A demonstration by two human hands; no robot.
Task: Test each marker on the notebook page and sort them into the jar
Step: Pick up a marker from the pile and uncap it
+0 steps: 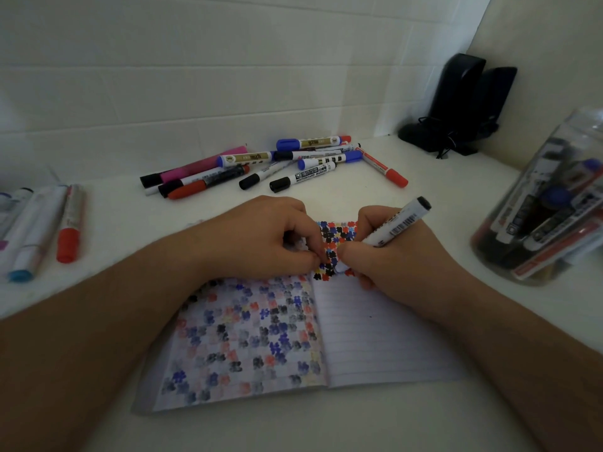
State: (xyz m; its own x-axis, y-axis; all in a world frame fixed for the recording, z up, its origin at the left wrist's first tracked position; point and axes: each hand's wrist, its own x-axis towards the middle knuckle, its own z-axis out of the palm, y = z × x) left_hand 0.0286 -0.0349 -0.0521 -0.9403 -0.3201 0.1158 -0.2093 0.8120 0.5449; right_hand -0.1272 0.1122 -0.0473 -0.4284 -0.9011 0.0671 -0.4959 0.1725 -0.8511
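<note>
White-barrelled marker (396,225) sits pinched in my right hand (391,256), its tip down on the open notebook (359,337) among coloured blots. My left hand (261,239) curls its fingers onto the page beside it. Off right, the clear jar (548,203) lies tilted with markers inside.

Two bare forearms come in from the near edge, one at each side, with no sleeves, cuffs or gloves on them. No watch, bracelet or band sits on either wrist. The left hand (261,236) and the right hand (394,256) are bare too, with no rings on the fingers that show. The nails look short and plain, as far as the dim light lets one tell.
</note>
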